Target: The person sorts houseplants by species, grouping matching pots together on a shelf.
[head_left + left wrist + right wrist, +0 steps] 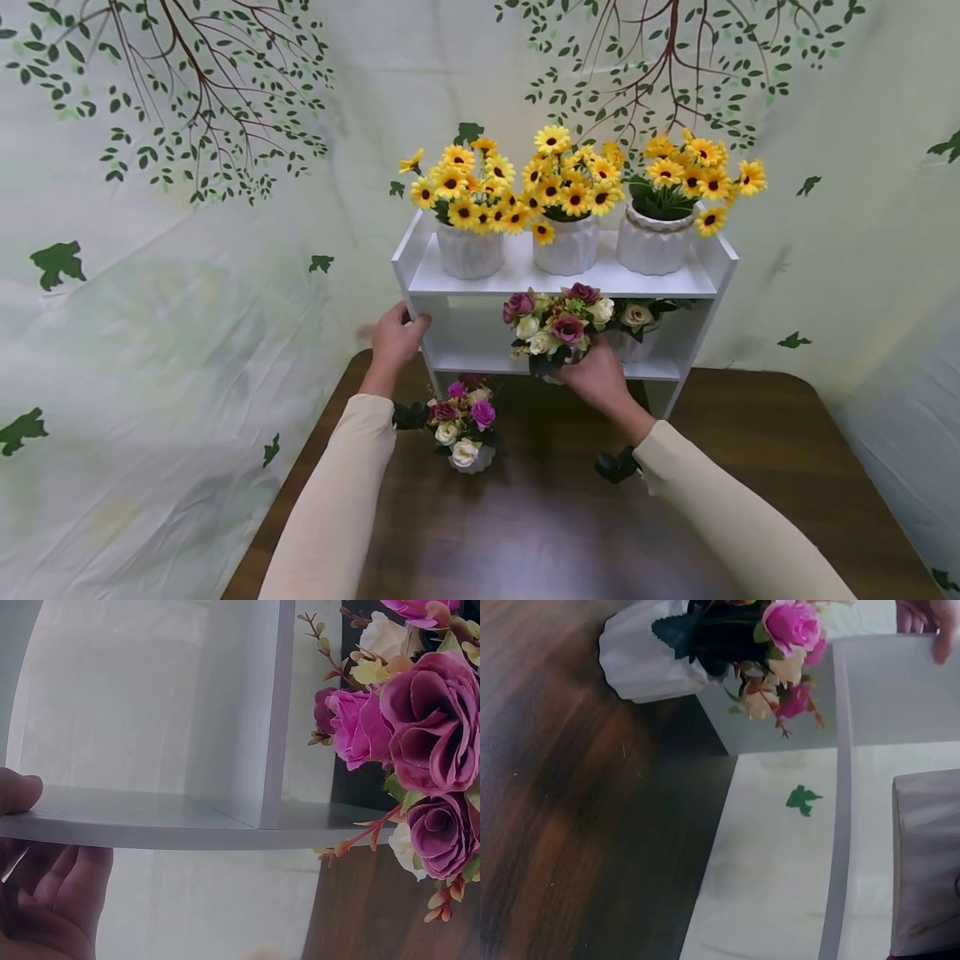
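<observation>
A white two-tier shelf (465, 329) stands at the back of the table. My left hand (397, 337) grips its left side panel; in the left wrist view the thumb lies on one face of the panel (172, 836), the fingers on the other. My right hand (602, 377) holds a potted rose bouquet (567, 327) with mauve and cream blooms at the front of the middle board. Its flowers hide most of the pot in the head view; part of the white pot (930, 855) shows in the right wrist view. Behind it, another rose pot (637, 321) stands on the right.
Three white pots of yellow flowers (470, 250) line the top board. On the table (540, 533), a pot of magenta and cream roses (468, 429) stands in front of the shelf's left leg. A cloth backdrop (187, 333) with printed leaves hangs behind.
</observation>
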